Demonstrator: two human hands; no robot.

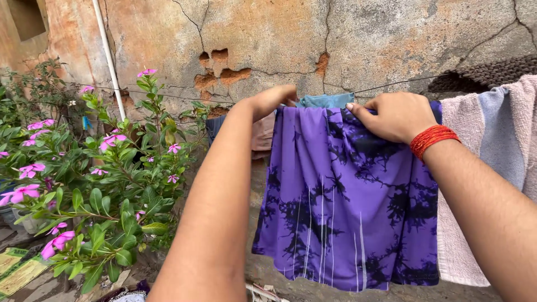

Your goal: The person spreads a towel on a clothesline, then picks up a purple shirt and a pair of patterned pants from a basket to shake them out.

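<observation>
Our left hand [274, 99] grips the purple cloth [347, 201] top at the line [391, 84] | cloth hangs, long axis vertical | right hand [394, 116] pinches its top edge | left fingertips hidden behind the cloth | towel [492, 145] cut off at right

Purple cloth [347, 201] with black blotchy tie-dye print and thin white vertical streaks near the bottom. Draped over the clothesline [391, 84], hanging straight down, gathered into folds at the top edge, flatter lower down. Looks smooth and thin. A blue cloth [324, 100] sits just behind its top edge on the same line.
</observation>
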